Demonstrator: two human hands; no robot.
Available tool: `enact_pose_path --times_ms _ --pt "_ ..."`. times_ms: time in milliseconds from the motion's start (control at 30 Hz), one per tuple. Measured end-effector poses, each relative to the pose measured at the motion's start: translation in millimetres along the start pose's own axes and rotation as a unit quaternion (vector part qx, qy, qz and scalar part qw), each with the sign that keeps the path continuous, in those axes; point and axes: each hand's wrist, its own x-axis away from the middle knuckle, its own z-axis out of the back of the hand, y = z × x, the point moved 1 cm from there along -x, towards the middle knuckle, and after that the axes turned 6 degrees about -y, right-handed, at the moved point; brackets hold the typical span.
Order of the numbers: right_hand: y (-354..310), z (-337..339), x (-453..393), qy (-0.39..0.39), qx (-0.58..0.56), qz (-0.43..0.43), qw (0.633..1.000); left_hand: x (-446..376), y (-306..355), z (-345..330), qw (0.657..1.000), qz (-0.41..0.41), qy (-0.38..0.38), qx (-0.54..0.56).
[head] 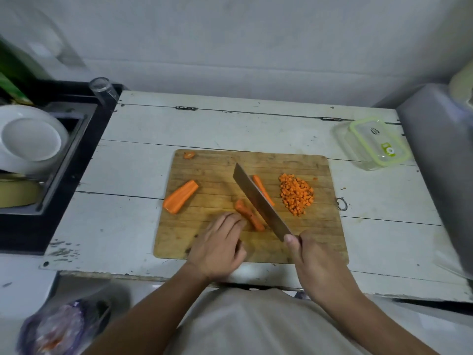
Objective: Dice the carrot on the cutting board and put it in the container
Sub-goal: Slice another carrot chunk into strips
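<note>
Nearest the camera, the left hand [220,248] rests on the cutting board [217,242], fingers [231,220] lightly curled and pressing the near end of a carrot strip [249,217]. Beside it, the right hand [311,257] grips the handle of a knife [261,201]. That blade runs diagonally away and leftward, lying just right of the strip and nearly parallel to its long axis, so the coming cut looks lengthwise, with the left hand the nearer to the carrot. Behind the blade lies a thinner strip [263,189]; a pile of diced carrot [297,194] sits to the right, and an uncut half carrot [180,197] to the left. Farther right on the counter [133,155] stands the clear container [375,144], well apart from the dice.
</note>
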Motion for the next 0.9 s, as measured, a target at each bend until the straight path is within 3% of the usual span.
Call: enact_pose_path --times_ms 433,900 --pt "-7 -14 3 -0.010 0.077 0.010 0.997 -4 4 2 0.997 0.005 -0.066 -0.045" --pt "0 -11 5 -0.043 0.031 -0.012 0.999 -7 2 2 0.995 0.013 -0.099 -0.003"
